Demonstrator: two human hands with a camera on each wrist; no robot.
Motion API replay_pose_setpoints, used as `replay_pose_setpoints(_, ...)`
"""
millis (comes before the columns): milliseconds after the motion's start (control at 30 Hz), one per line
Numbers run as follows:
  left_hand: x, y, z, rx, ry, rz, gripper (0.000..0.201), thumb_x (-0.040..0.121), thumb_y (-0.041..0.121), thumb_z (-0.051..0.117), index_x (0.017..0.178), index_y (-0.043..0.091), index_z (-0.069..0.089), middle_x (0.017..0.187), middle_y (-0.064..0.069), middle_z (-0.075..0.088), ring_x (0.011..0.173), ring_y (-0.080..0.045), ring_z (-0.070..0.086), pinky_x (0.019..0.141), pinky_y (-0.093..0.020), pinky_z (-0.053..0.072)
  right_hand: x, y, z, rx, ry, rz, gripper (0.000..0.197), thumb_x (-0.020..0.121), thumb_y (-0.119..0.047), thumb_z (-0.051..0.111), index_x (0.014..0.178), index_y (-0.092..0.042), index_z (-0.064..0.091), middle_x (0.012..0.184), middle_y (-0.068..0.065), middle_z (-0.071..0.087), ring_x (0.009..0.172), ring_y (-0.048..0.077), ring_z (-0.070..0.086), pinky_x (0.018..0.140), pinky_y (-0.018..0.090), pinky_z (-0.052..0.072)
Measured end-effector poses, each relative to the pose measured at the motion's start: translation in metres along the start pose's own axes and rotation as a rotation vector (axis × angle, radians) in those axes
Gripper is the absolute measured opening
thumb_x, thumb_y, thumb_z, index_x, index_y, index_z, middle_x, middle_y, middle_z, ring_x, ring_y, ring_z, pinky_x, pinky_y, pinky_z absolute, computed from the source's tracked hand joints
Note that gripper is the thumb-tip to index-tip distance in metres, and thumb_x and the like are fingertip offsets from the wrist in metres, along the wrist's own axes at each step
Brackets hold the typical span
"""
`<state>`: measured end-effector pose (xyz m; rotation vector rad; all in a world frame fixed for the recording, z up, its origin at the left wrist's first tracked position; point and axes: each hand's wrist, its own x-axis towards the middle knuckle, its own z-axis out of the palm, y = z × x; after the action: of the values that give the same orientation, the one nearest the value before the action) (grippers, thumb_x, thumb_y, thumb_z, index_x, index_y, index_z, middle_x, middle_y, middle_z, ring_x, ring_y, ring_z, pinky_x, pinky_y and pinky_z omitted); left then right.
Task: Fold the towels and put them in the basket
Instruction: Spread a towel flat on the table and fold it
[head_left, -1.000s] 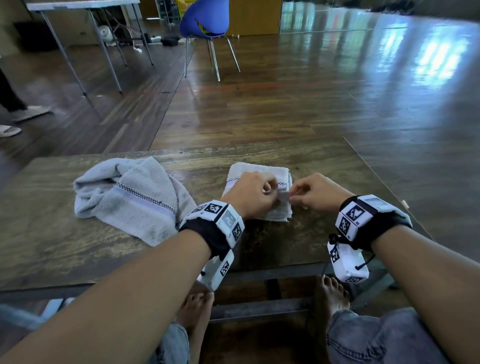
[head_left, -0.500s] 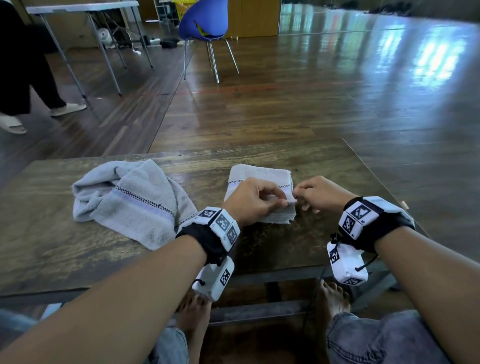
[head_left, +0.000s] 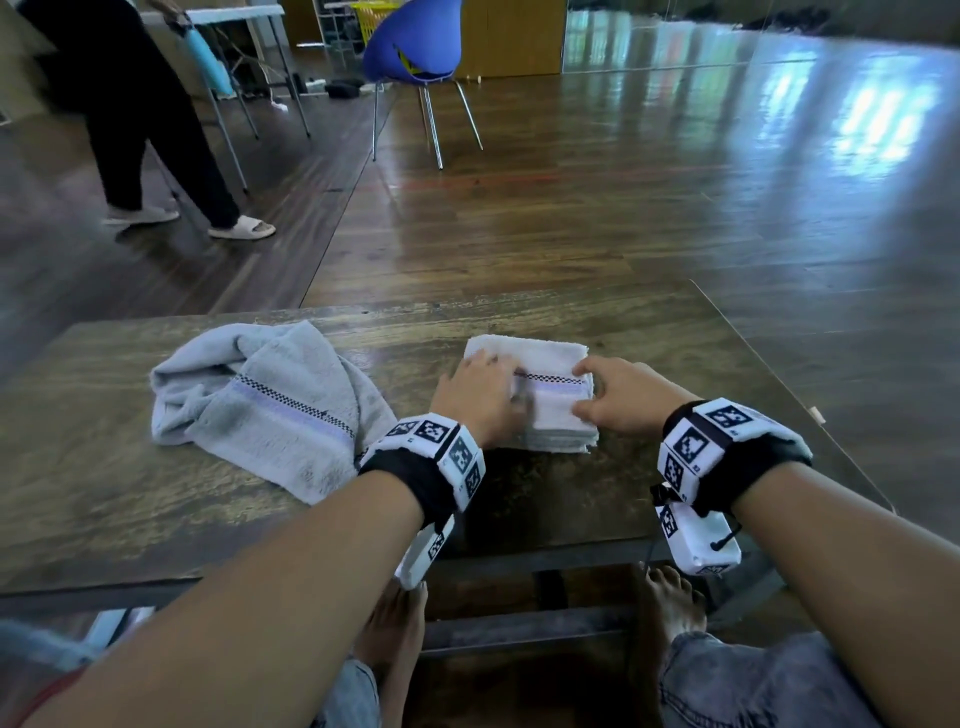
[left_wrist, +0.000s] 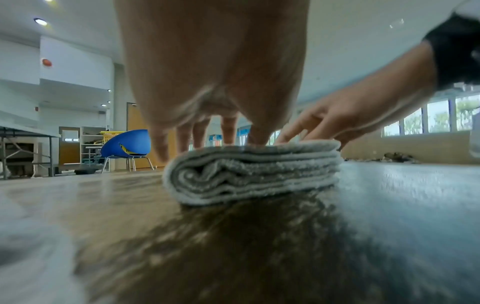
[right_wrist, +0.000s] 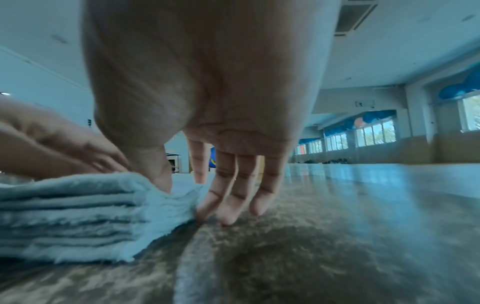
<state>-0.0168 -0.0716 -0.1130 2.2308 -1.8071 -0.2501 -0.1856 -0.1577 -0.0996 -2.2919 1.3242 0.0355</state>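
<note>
A small grey folded towel (head_left: 550, 410) lies as a thick square stack on the wooden table (head_left: 519, 499). My left hand (head_left: 475, 395) presses on its left half with straight fingers (left_wrist: 228, 131). My right hand (head_left: 618, 395) rests at its right edge, the thumb (right_wrist: 161, 174) on the top layer. Its other fingers (right_wrist: 228, 205) point down beside the stack (right_wrist: 78, 211) and touch the table. A second grey towel (head_left: 270, 405) with a checked stripe lies crumpled to the left.
The table's right edge (head_left: 789, 395) runs close to my right wrist. A blue chair (head_left: 415, 47) stands on the floor beyond, with a yellow basket (head_left: 376, 15) behind it. A person in black (head_left: 145, 130) walks at the back left by a metal table.
Both hands pinched the small towel's near right corner before. Now they lie flat on the folded stack. The person at the back has walked to the right.
</note>
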Motion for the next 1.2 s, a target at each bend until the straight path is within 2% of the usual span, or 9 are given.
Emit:
replay_pose_setpoints(67,-0.002,-0.003,0.003,0.059,-0.061,-0.003,0.041,0.094,0.042,0.044,0.131,0.027,0.052,0.138,-0.004,0.049,0.129,-0.027,0.044,0.108,-0.050,0.037,-0.004,-0.010,0.001,-0.138,0.098,0.021,0.048,0.087,-0.033,0.060,0.134,-0.029,0.051,0.133,0.006,0.053,0.123,0.028,0.050,0.099,0.041,0.043)
replay_pose_setpoints(167,-0.002,0.000,-0.003,0.057,-0.036,0.064,0.035,0.089,0.040,0.051,0.120,0.027,0.059,0.124,-0.004,0.052,0.122,-0.028,0.043,0.106,-0.048,0.037,-0.008,-0.026,0.006,-0.172,0.285,-0.082,0.036,0.087,-0.034,0.054,0.121,-0.024,0.052,0.129,0.003,0.043,0.123,0.026,0.041,0.098,0.041,0.037)
replay_pose_setpoints(267,-0.008,0.004,0.007,0.074,-0.022,0.115,0.045,0.089,0.033,0.051,0.132,0.022,0.048,0.133,-0.004,0.043,0.130,-0.026,0.034,0.105,-0.046,0.037,-0.008,-0.035,0.022,-0.143,0.125,-0.184,0.039,0.096,-0.030,0.044,0.133,-0.017,0.044,0.142,0.008,0.036,0.134,0.029,0.034,0.111,0.047,0.032)
replay_pose_setpoints(367,-0.013,0.001,0.023,0.038,-0.111,0.109,0.060,0.097,0.035,0.040,0.152,0.020,0.022,0.159,0.002,0.019,0.149,-0.018,0.011,0.113,-0.049,0.027,-0.006,-0.032,0.037,-0.164,-0.004,-0.205,0.055,0.101,-0.020,0.036,0.153,-0.013,0.021,0.160,0.011,0.020,0.151,0.027,0.013,0.123,0.042,0.012)
replay_pose_setpoints(467,-0.010,-0.006,0.028,0.009,-0.208,0.056,0.060,0.102,0.042,0.023,0.157,0.027,0.004,0.165,0.012,-0.003,0.152,-0.010,-0.007,0.120,-0.050,0.012,-0.005,-0.024,0.041,-0.174,-0.075,-0.187,0.062,0.107,-0.027,0.028,0.159,-0.012,-0.002,0.168,0.009,-0.006,0.155,0.025,-0.010,0.125,0.041,-0.002)
replay_pose_setpoints(567,-0.009,-0.012,0.029,0.034,-0.247,0.023,0.060,0.101,0.047,0.016,0.157,0.032,-0.002,0.164,0.016,-0.012,0.150,-0.005,-0.014,0.120,-0.053,0.004,-0.005,-0.017,0.045,-0.230,-0.103,-0.194,0.066,0.108,-0.039,0.021,0.159,-0.012,-0.010,0.167,0.006,-0.019,0.153,0.020,-0.020,0.123,0.038,-0.010)
replay_pose_setpoints(867,-0.006,-0.019,0.029,-0.026,-0.295,-0.046,0.065,0.099,0.056,0.014,0.156,0.033,-0.009,0.161,0.020,-0.019,0.149,-0.006,-0.020,0.120,-0.053,-0.009,-0.008,-0.004,0.053,-0.235,-0.027,-0.180,0.080,0.102,-0.059,0.019,0.159,-0.013,-0.012,0.166,0.004,-0.023,0.152,0.015,-0.023,0.121,0.034,-0.012)
replay_pose_setpoints(1000,-0.005,-0.020,0.029,-0.030,-0.321,-0.074,0.066,0.096,0.061,0.011,0.154,0.038,-0.012,0.161,0.022,-0.020,0.151,-0.016,-0.015,0.119,-0.053,-0.010,-0.007,0.000,0.047,-0.242,-0.049,-0.097,0.093,0.094,-0.074,0.015,0.159,-0.016,-0.015,0.165,-0.002,-0.026,0.151,0.012,-0.024,0.124,0.041,-0.009)
replay_pose_setpoints(1200,-0.003,-0.033,0.026,-0.035,-0.342,-0.169,0.074,0.092,0.070,0.012,0.153,0.038,-0.016,0.162,0.017,-0.019,0.151,-0.013,-0.015,0.118,-0.055,-0.012,-0.004,0.004,0.044,-0.232,-0.064,0.000,0.097,0.089,-0.080,0.013,0.157,-0.019,-0.020,0.163,-0.004,-0.030,0.149,0.011,-0.028,0.123,0.045,-0.009)
